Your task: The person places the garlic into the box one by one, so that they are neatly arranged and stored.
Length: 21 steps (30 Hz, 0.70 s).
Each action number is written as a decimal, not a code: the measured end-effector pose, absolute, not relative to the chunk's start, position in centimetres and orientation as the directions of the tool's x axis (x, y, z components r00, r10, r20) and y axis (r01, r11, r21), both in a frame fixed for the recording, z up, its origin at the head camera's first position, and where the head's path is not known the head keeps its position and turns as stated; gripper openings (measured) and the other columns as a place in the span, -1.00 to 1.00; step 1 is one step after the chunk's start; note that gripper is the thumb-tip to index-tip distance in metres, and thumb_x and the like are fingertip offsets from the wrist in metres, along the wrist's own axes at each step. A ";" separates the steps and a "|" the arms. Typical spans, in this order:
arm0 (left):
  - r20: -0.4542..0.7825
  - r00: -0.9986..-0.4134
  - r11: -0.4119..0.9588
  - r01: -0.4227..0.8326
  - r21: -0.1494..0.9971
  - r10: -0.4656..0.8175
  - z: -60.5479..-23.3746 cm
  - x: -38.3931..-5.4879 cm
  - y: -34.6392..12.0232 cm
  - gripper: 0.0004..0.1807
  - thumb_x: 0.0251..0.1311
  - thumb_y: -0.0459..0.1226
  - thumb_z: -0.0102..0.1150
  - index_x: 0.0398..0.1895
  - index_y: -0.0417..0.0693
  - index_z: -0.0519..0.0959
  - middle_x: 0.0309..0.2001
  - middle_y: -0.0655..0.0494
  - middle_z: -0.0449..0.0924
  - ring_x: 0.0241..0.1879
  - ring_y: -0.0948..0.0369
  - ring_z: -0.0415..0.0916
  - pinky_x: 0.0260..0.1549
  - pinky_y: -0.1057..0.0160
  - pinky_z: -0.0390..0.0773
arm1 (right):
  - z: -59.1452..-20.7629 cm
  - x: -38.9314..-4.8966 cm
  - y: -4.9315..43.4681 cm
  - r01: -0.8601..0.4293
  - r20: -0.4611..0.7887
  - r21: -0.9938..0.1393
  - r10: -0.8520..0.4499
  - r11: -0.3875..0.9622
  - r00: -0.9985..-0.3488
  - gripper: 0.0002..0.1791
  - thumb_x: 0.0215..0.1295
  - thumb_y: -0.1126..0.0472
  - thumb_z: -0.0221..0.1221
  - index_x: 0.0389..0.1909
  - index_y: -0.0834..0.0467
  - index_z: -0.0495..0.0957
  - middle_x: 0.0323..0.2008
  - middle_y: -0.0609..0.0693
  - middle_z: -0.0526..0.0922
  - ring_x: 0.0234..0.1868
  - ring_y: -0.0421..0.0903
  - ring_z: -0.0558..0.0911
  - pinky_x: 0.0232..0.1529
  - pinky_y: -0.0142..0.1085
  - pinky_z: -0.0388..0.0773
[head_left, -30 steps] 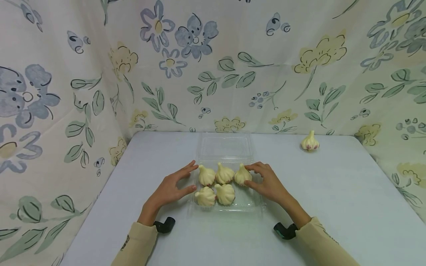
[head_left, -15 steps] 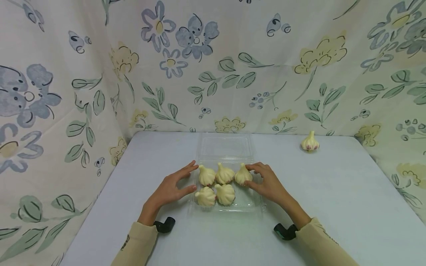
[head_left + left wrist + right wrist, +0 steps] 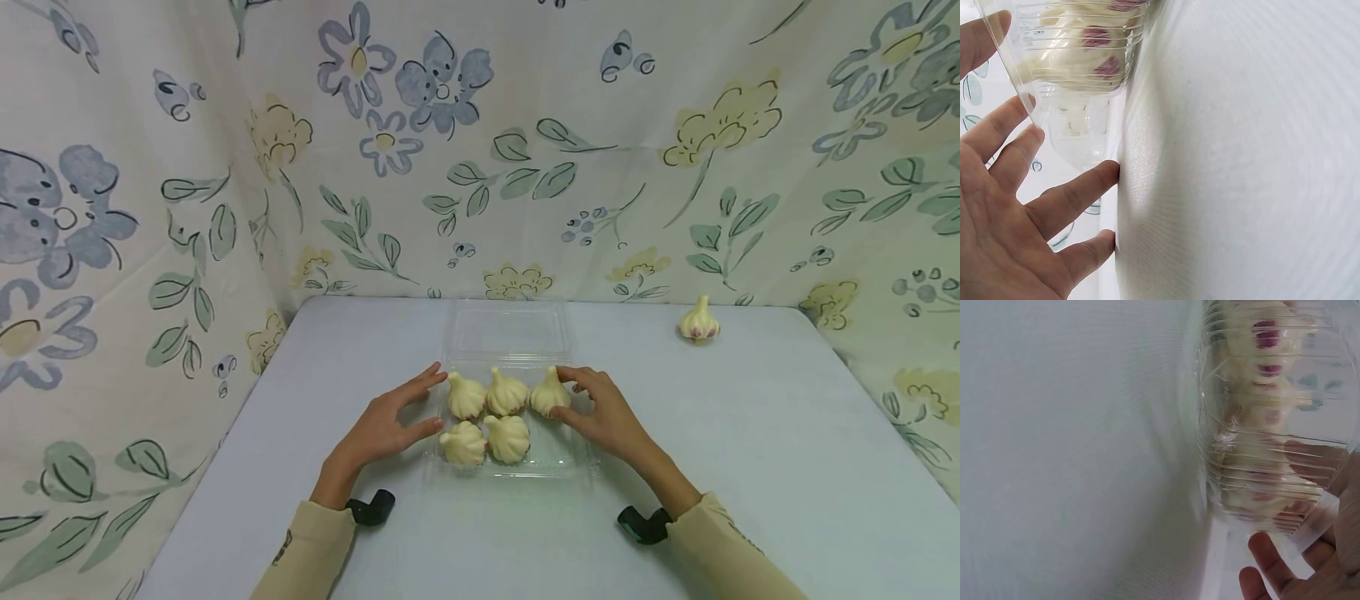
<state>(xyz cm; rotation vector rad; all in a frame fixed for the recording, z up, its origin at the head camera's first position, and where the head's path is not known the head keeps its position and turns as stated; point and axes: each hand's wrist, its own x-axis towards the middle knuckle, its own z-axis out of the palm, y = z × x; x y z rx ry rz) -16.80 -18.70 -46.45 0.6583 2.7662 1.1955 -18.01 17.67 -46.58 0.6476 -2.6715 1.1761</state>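
Observation:
A clear plastic clamshell box [image 3: 555,454] lies on the table with its lid [image 3: 508,329] folded back. Several garlic bulbs sit inside it, three along the back and two in front, including a front-left bulb [image 3: 463,443]. My right hand [image 3: 603,412] reaches over the right wall and pinches the back-right garlic bulb [image 3: 548,395] between thumb and index finger. In the right wrist view its other fingers [image 3: 1269,559] stay outside the box. My left hand [image 3: 390,423], fingers spread, touches the box's left rim [image 3: 1017,81]; two fingertips [image 3: 1109,170] meet the table.
One more garlic bulb [image 3: 699,321], with purple marks, stands at the table's back right. A white table [image 3: 750,417] carries everything. Flower-printed cloth [image 3: 510,167] hangs behind the table and at its sides.
The back-right garlic bulb has turned and shifted slightly right, its stem now nearer my right index finger. My left hand and the box have stayed in place.

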 end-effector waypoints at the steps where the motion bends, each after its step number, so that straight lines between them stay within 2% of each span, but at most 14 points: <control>1: 0.115 -0.907 0.608 0.361 0.707 0.405 -46.5 -16.8 -18.7 -0.25 0.28 -0.01 0.35 0.53 0.40 0.30 0.61 0.31 0.10 0.38 -0.07 0.47 0.40 -0.39 0.21 | -46.6 -18.0 17.7 -0.446 0.309 -0.665 -0.323 0.599 -0.895 -0.30 0.12 0.21 0.50 0.31 0.17 0.51 0.12 0.09 0.68 0.05 0.13 0.60 0.04 -0.03 0.55; 10: 0.121 -0.905 0.609 0.369 0.702 0.408 -46.5 -16.8 -18.7 -0.25 0.28 -0.01 0.34 0.53 0.41 0.29 0.61 0.32 0.10 0.38 -0.06 0.47 0.40 -0.37 0.22 | -46.8 -17.8 17.6 -0.463 0.373 -0.665 -0.275 0.587 -0.886 -0.21 0.11 0.27 0.50 0.38 0.24 0.43 0.10 0.19 0.69 -0.01 0.13 0.61 0.01 0.03 0.54; 21: 0.118 -0.906 0.609 0.366 0.704 0.407 -46.6 -16.8 -18.8 -0.25 0.29 -0.01 0.34 0.53 0.40 0.29 0.61 0.32 0.10 0.38 -0.04 0.48 0.39 -0.39 0.23 | -46.9 -17.5 18.0 -0.458 0.433 -0.661 -0.196 0.594 -0.880 -0.24 0.13 0.30 0.48 0.38 0.16 0.43 0.11 0.17 0.65 -0.07 0.04 0.67 -0.09 -0.07 0.61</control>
